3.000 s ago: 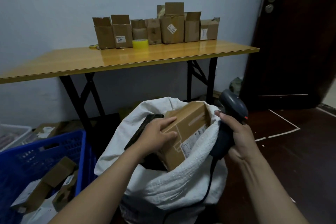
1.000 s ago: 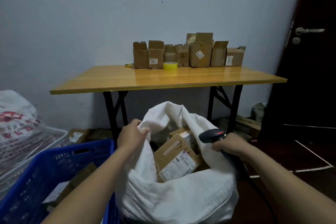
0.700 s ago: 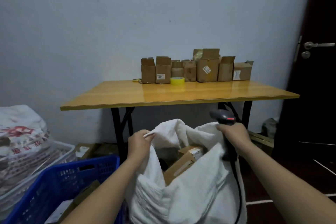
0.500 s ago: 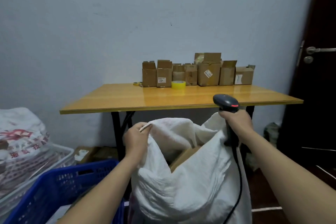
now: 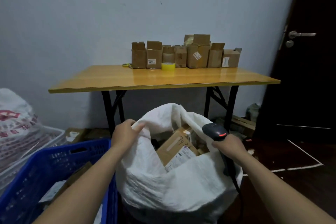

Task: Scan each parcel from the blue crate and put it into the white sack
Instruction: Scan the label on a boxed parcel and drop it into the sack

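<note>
A white sack [image 5: 172, 187] of woven, crinkled plastic cloth is seen standing at 6 o'clock in the view, bulging and rounded, with its mouth gaping upward toward 12 o'clock. Its rim at 10 o'clock is bunched and gripped by the left hand [image 5: 125, 136], whose fingers are curled over the fabric. A dark, smooth plastic scanner [image 5: 214, 131] is grasped around its handle by the right hand [image 5: 230, 146] at the sack's 2 o'clock edge. The scanner's long axis is laid from 11 to 5 o'clock, with the rounded head, marked by a red light, aimed toward 11 o'clock and a black cable trailed down toward 5 o'clock. Inside the mouth a rectangular cardboard parcel [image 5: 174, 148] is lodged on a tilt among other boxes. Its tape strip is run from 8 toward 2 o'clock and its white printed label is turned toward 5 o'clock, while its lower end is covered by a fold of the sack, so its long axis cannot be told. A blue crate [image 5: 54, 165] of perforated plastic is set just beside the sack at 8 o'clock, and flat cardboard parcels [image 5: 80, 171] are partly seen within it. At 12 o'clock a glossy wooden counter [image 5: 163, 82] on black folding legs is loaded with a row of open-flapped cardboard boxes [image 5: 197, 54] and a yellow tape roll [image 5: 168, 66].
</note>
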